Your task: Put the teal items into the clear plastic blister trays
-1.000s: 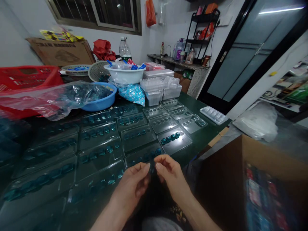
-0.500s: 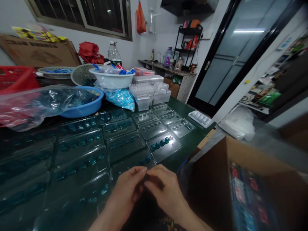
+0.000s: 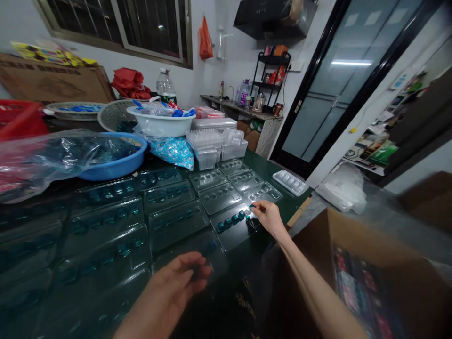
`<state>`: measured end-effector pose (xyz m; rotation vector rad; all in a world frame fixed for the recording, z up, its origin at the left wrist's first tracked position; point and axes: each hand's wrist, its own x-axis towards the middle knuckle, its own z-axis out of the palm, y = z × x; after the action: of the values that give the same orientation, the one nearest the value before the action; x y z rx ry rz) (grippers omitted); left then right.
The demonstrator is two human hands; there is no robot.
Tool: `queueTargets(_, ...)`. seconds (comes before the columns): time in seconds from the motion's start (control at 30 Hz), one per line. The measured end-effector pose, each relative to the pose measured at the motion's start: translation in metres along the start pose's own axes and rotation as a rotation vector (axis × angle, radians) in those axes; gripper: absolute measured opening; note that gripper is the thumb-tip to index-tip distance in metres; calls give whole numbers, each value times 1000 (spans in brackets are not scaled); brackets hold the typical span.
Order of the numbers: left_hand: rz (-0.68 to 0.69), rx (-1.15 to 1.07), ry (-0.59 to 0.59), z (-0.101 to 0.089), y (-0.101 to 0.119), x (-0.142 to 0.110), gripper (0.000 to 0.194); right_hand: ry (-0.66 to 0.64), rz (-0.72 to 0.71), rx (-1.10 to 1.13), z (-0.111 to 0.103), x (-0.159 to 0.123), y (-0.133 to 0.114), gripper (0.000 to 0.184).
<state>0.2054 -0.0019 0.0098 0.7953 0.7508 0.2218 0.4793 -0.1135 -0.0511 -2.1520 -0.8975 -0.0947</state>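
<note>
My right hand [image 3: 267, 217] reaches over a clear plastic blister tray [image 3: 226, 242] at the front right of the laid-out trays. Its fingertips pinch a small teal piece [image 3: 251, 207], mostly covered by the fingers. Just left of the fingertips, a row of glossy teal block-like pieces [image 3: 230, 221] sits in that tray's hollows. My left hand [image 3: 173, 287] hovers above the near trays, fingers loosely curled and apart, with nothing seen in it. Several more clear trays [image 3: 178, 221] with teal pieces spread across the dark green table to the left.
A blue basin [image 3: 116, 169] under clear plastic, a white basin [image 3: 164, 123], a bag of turquoise bits [image 3: 173, 153] and stacked clear trays [image 3: 208, 146] stand behind. A white compartment tray [image 3: 290, 182] lies by the right edge. An open cardboard box [image 3: 328, 263] stands at right.
My hands were together at the front with fingertips meeting; now they are apart. The right has moved forward and right to the tray. The left has loosened, and the view has shifted rightward.
</note>
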Motion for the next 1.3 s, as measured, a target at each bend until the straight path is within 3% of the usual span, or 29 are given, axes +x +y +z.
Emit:
queueTargets(0.4, -17, 43, 89, -12, 4, -5, 26, -139, -53, -314, 12, 2, -9, 11)
queueTargets(0.7, 53, 60, -65, -19, 9, -10, 32, -214, -78, -440, 10, 0, -15, 14)
queueTargets(0.9, 143, 114, 50, -23, 8, -20, 34, -211, -100, -441, -2, -1, -7, 34)
queueTargets(1.0, 164, 268, 33, -23, 5, -18, 36, -237, -166, -424, -7, -1, -7, 34)
queueTargets(1.07, 217, 441, 3, -17, 2, -14, 37, -281, -224, -405, -9, 1, -8, 35)
queueTargets(1.17, 406, 709, -42, 7, -1, -2, 31, -367, -311, -379, -11, 7, -11, 33)
queueTargets(1.3, 659, 985, -278, 52, -12, 21, 27, -450, -397, -360, -16, 16, -14, 27)
